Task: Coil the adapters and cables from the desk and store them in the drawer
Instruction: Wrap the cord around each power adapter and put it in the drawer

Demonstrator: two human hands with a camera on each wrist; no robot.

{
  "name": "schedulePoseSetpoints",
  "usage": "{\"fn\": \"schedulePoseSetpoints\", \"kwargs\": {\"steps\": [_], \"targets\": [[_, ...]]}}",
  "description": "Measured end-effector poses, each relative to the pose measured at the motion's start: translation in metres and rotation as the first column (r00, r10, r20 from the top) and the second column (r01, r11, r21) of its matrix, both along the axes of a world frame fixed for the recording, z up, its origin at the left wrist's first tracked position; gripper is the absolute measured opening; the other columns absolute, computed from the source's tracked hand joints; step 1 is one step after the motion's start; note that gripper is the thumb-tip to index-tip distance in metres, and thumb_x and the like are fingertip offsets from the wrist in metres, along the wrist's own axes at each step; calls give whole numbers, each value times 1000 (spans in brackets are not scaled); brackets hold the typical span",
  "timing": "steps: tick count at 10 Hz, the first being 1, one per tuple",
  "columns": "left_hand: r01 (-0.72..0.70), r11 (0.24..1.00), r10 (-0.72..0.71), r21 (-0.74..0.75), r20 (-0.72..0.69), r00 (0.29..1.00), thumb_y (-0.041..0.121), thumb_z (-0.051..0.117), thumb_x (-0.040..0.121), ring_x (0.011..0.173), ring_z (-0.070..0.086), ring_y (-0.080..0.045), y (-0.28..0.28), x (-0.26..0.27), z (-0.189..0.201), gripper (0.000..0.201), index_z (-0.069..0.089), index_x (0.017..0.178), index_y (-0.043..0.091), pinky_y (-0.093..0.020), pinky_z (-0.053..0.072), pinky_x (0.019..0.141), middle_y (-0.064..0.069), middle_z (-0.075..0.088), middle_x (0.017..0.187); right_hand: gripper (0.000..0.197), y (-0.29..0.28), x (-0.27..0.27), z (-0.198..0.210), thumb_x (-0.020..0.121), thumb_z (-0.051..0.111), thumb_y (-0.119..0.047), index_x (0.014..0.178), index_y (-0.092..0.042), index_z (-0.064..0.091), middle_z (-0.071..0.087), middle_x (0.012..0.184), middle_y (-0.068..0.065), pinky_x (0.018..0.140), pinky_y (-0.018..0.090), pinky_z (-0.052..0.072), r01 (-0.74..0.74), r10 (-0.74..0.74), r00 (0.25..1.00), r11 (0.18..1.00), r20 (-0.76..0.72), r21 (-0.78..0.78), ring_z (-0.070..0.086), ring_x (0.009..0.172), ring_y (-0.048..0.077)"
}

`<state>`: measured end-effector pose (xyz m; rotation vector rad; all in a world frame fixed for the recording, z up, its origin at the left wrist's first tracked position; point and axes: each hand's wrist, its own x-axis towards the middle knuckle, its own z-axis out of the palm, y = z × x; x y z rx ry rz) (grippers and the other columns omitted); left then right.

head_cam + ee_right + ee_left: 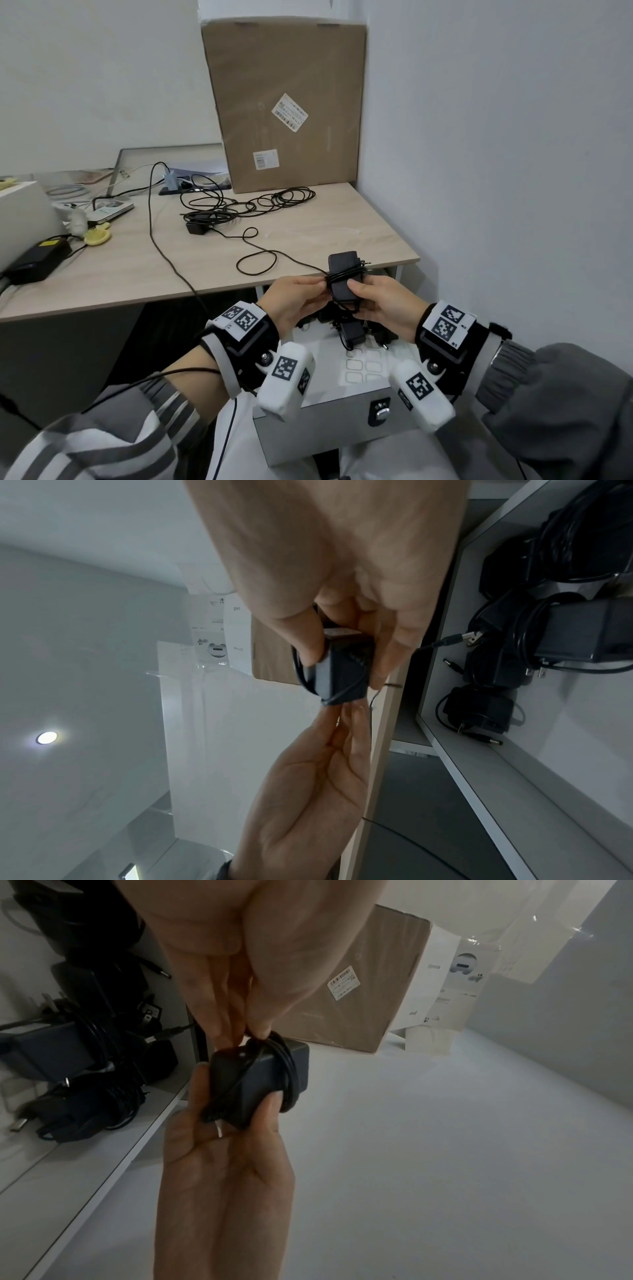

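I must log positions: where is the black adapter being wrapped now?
In the head view, the black rectangular adapter is held between both hands, above the open white drawer, just before the desk's front right corner.

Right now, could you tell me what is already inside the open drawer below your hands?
Several black adapters with cables wound round them lie in the drawer. In the head view both hands cover most of them, so an exact count is uncertain.

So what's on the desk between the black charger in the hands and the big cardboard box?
In the head view, loose black cable loops across the desk from the charger, then a tangled cable pile lies before the box.
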<state>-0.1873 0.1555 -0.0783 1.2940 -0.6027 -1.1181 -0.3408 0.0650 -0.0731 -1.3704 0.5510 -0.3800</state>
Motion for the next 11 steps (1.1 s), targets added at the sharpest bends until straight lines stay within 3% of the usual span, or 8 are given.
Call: {"fn": "schedulePoseSetpoints", "kwargs": {"steps": [1,2,5,7,8,9,10,11], "targets": [[59,995,-63,85,46,997,7,49,98,85,66,-16,1,-3,1,21,66,109,1,-27,50,88,-9,70,96,18,0,0,-3,99,47,-22,108,-17,61,69,96,0,79,24,48,-12,5,996,997,-91,-72,65,82,9],[123,986,-128,111,45,991,23,53,98,85,67,-14,2,-8,-2,27,67,109,2,-23,52,80,-7,72,97,15,0,0,-6,99,47,-25,104,-19,61,68,94,-3,78,23,48,-36,19,989,993,-146,-116,65,84,8],[55,988,-54,144,-12,998,27,58,94,75,66,-13,-5,-3,-15,30,67,102,0,-17,52,58,-10,70,90,24,-2,9,-11,100,46,-28,105,-8,58,65,93,6,55,17,43,-100,88,966,994,-242,-36,65,69,12],[-7,973,10,231,-9,1000,24,69,87,57,64,-13,-13,11,-25,34,64,106,-3,-19,50,50,-12,66,83,41,-8,9,-10,99,44,-39,116,-4,59,65,92,3,60,18,42,-242,137,882,953,-451,-183,63,76,11],[-85,930,74,358,45,996,23,73,83,65,63,-18,-20,23,-41,28,64,95,-1,-25,54,61,-10,65,76,37,-14,-1,-12,98,47,-34,113,-4,63,67,100,3,65,18,45,-357,157,820,892,-551,-277,65,83,10],[-111,881,96,459,55,994,18,71,85,68,61,-21,-26,30,-55,21,60,89,0,-29,53,64,-12,63,76,30,-17,-14,-19,98,48,-29,103,-8,68,71,101,3,69,19,44,-468,238,746,851,-622,-236,67,88,11],[-102,842,71,530,78,994,25,78,78,78,67,-27,-43,34,-74,37,62,97,-2,-41,57,73,-17,68,88,26,-14,-23,-26,97,50,-31,93,-16,71,73,95,1,73,20,46,-578,314,646,797,-696,-176,67,90,10],[-183,837,124,515,148,981,27,78,75,103,66,-34,-74,56,-123,56,58,119,0,-50,55,87,-20,65,116,20,-12,-29,-30,90,61,-31,96,-15,74,71,92,-3,74,18,48,-620,313,628,755,-712,-215,64,86,6]]}}
